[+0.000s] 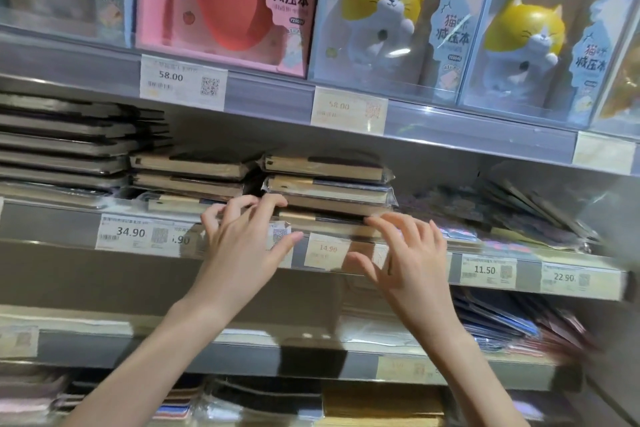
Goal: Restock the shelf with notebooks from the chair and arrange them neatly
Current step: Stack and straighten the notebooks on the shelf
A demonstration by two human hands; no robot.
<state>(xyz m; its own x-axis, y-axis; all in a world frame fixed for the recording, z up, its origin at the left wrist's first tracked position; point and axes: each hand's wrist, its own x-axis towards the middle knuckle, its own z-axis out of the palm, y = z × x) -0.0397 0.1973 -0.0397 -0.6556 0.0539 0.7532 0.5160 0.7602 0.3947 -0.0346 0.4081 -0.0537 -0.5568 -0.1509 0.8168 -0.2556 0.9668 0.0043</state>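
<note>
grey metal store shelving [485, 135] in tiers, price tags [183, 81] along the rails, under even indoor light.

Two notebook stacks [329, 184] sat side by side on the middle shelf [52, 222]; taller stack [62, 146] left, fanned packets [519, 215] right. Boxed toys [381, 21] above. Both hands [242, 239] before the stacks.
</note>
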